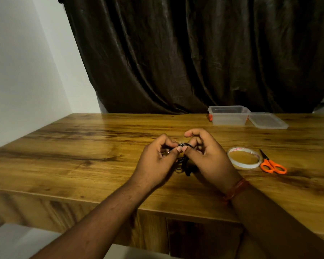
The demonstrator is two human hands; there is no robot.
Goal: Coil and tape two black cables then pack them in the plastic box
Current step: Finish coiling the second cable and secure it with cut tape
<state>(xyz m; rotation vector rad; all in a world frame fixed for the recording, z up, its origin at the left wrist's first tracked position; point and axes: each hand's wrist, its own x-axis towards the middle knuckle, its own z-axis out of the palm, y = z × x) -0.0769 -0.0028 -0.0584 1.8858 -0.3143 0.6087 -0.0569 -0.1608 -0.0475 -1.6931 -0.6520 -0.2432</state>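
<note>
A coiled black cable [182,161] hangs between my two hands above the middle of the wooden table [82,146]. My left hand [155,161] pinches the top of the coil with thumb and forefinger. My right hand [208,156] grips the same spot from the other side, and a small clear piece, perhaps tape, shows at the fingertips. The coil's loops dangle below, partly hidden by both palms. A second cable is not visible. The clear plastic box [228,115] stands open at the far right of the table.
The box's lid [267,120] lies flat beside it on the right. A roll of clear tape [244,157] and orange-handled scissors [272,164] lie right of my right hand. A dark curtain [195,53] hangs behind the table; a white wall is at left.
</note>
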